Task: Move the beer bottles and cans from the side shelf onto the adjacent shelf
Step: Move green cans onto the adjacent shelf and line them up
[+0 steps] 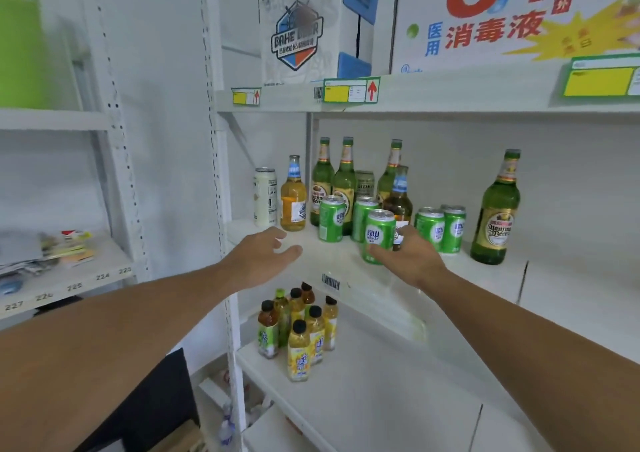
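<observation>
The middle shelf point(332, 257) carries beer. A white can point(265, 197) and an amber bottle point(293, 199) stand at its left end. Behind them are three green bottles point(344, 181), a grey can point(364, 183) and a brown bottle point(399, 195). Green cans point(331, 218) stand in front, two more green cans point(441, 228) and a lone green bottle point(497, 212) further right. My right hand point(410, 256) grips the nearest green can point(379, 233) from its right side. My left hand point(266, 254) hovers with fingers spread over the shelf's front left, holding nothing.
Below, a lower shelf point(363, 382) holds several small tea bottles point(299, 327). Above, cartons point(298, 29) sit on the upper shelf point(415, 91). A separate rack point(62, 278) on the left holds papers and small packets; a slotted upright point(216, 161) stands between the racks.
</observation>
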A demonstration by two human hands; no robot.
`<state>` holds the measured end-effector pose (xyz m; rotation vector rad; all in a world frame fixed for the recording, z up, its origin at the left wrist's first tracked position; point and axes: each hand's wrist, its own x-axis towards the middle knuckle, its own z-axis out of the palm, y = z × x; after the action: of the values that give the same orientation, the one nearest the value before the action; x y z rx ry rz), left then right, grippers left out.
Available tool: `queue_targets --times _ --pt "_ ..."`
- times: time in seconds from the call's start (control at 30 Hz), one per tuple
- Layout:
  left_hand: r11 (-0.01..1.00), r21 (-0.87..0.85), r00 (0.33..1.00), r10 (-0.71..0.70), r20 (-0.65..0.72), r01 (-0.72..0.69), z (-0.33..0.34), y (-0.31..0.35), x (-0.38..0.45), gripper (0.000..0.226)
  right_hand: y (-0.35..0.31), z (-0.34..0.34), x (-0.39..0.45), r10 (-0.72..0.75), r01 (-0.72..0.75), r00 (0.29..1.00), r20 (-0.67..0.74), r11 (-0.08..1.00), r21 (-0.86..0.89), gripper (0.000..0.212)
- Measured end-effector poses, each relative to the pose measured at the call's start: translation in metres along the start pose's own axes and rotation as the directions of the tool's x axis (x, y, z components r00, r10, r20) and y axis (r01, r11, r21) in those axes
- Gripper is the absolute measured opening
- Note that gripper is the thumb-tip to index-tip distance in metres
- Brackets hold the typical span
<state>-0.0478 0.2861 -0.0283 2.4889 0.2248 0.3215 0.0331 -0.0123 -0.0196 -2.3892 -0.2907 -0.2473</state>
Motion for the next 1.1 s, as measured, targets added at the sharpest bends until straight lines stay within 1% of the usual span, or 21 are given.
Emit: queue_targets --times 0.07,0.17,0.23,0.3,0.4,0.5,0.57,0.63,0.73,0.83,0.97,1.03,1.1 --pt "0.998 -0.058 1.000 -0.003 0.000 0.003 0.009 0.003 0.022 0.078 -0.001 0.011 0.010 0.015 -0.014 0.999 -0.035 0.999 0.031 0.078" --pt "0.992 -0.114 0.999 0.044 -0.014 -0.046 0.024 0.006 0.058 0.083 -0.005 0.025 0.020 0.057 -0.048 0.981 -0.186 0.997 0.054 0.099" --pt "0.985 -0.158 0.997 0.064 -0.034 -0.068 0.033 0.010 0.083 0.084 -0.007 0.032 0.024 0.069 -0.057 0.961 -0.267 0.997 0.053 0.104" --pt "0.969 -0.232 0.996 0.072 -0.047 -0.081 0.042 0.015 0.105 0.084 -0.010 0.040 0.028 0.081 -0.065 0.945 -0.318 0.996 0.062 0.102" --pt "0.938 -0.326 0.993 0.116 -0.032 -0.120 0.055 0.020 0.133 0.093 -0.016 0.052 0.033 0.127 -0.104 0.927 -0.354 0.991 0.083 0.098" --pt "0.909 -0.390 0.989 0.150 -0.018 -0.145 0.065 0.022 0.155 0.089 -0.019 0.062 0.038 0.175 -0.145 0.895 -0.410 0.984 0.103 0.093" --pt "0.904 -0.403 0.988 0.154 -0.006 -0.144 0.071 0.024 0.165 0.083 -0.020 0.066 0.041 0.212 -0.174 0.873 -0.438 0.977 0.126 0.085" --pt "0.897 -0.421 0.988 0.151 0.009 -0.133 0.077 0.026 0.173 0.078 -0.019 0.068 0.043 0.241 -0.195 0.865 -0.440 0.970 0.147 0.073" --pt "0.889 -0.442 0.990 0.138 0.003 -0.122 0.084 0.029 0.178 0.071 -0.018 0.068 0.046 0.246 -0.193 0.871 -0.425 0.967 0.164 0.063" --pt "0.902 -0.418 0.994 0.112 -0.019 -0.110 0.086 0.029 0.183 0.059 -0.014 0.067 0.046 0.246 -0.176 0.879 -0.408 0.964 0.202 0.055" --pt "0.906 -0.389 0.986 0.155 -0.061 -0.166 0.088 0.022 0.180 0.049 -0.002 0.058 0.037 0.231 -0.146 0.876 -0.423 0.964 0.223 0.052" --pt "0.894 -0.402 0.980 0.178 -0.085 -0.197 0.087 0.020 0.173 0.046 0.006 0.048 0.029 0.219 -0.137 0.865 -0.452 0.969 0.206 0.053" --pt "0.884 -0.406 0.972 0.219 -0.079 -0.232 0.084 0.024 0.168 0.045 0.015 0.035 0.023 0.203 -0.136 0.858 -0.472 0.976 0.171 0.055"
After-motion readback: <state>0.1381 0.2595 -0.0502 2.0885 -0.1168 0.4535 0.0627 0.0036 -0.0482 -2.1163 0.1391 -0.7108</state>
